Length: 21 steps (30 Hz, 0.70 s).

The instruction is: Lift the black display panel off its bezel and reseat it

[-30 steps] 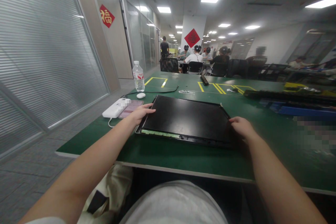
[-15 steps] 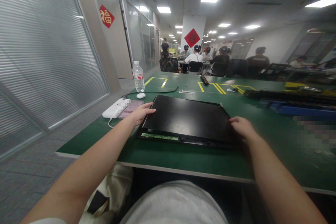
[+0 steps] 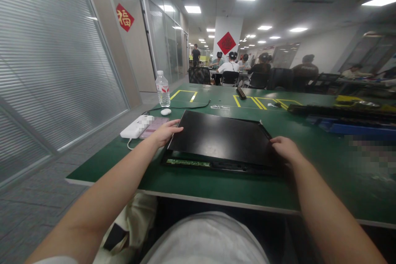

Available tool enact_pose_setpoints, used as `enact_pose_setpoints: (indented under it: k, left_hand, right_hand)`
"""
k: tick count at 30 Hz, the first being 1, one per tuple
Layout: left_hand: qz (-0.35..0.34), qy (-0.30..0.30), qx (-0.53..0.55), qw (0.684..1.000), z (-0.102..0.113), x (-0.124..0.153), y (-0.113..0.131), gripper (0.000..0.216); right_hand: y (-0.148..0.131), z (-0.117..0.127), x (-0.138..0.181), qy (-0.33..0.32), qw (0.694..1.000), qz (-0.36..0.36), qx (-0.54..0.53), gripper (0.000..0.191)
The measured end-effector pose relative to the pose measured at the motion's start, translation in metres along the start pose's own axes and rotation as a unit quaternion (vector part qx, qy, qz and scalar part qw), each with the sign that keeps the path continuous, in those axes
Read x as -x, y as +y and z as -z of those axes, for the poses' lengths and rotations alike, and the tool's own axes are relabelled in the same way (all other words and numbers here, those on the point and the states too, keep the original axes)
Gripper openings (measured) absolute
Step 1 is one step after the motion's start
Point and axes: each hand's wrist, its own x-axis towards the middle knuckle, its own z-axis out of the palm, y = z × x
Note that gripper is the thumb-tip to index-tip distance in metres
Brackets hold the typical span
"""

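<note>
The person's left hand (image 3: 165, 132), left of centre in the frame, lies with its fingers stretched almost straight along the left edge of a black panel (image 3: 219, 138) and pinches that edge lightly. The right hand (image 3: 284, 148), right of centre, is curled more tightly, knuckles up, and is folded over the panel's near right corner. The panel sits mid-frame between the two hands. Its near edge is tilted up off a shallow black shell (image 3: 241, 168) that rests on the green table (image 3: 216, 187). In the gap beneath the raised edge, the shell holds a narrow green circuit strip (image 3: 188, 162) along its front left; the rest of its contents are hidden by the panel.

Just beside the left hand lie a pink phone (image 3: 155, 126) and, touching it, a white power bank (image 3: 133, 129). Farther up the table stand a white mouse (image 3: 166, 112) and a clear water bottle (image 3: 163, 90) with its cap on; how full it is cannot be told. A black cable (image 3: 185, 107) runs past the mouse.

At the right of the frame a blue tray (image 3: 355, 129) sits behind the panel, and what lies in it is too blurred to name. A long black bar (image 3: 337, 112) stretches above it. Yellow tape lines (image 3: 247, 102) mark the far tabletop. In the upper centre, other people (image 3: 230, 66) sit at distant tables below a red diamond sign (image 3: 227, 43) on a pillar.
</note>
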Motion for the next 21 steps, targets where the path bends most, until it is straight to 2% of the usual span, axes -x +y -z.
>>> enact_pose_setpoints:
  k: [6,11,14,21]
  left_hand:
    - [-0.003,-0.002,-0.002,1.000,0.0014,-0.0027,-0.0015,0.072]
    - [-0.018,-0.010,0.001,1.000,-0.0025,0.0019,0.0011,0.057]
    - [-0.021,-0.035,-0.001,0.999,-0.0061,0.0057,0.0042,0.049]
    - [-0.007,-0.006,-0.007,1.000,-0.0015,0.0017,0.0028,0.064]
  right_hand:
    - [-0.0012,0.0006,0.0017,0.004,1.000,0.000,0.003,0.035]
    - [-0.0008,0.0004,0.0010,-0.005,1.000,-0.009,-0.001,0.035]
    - [-0.0012,0.0007,0.0017,-0.002,1.000,-0.009,-0.005,0.034]
    - [0.0000,-0.0003,0.0012,0.021,1.000,0.003,-0.007,0.030]
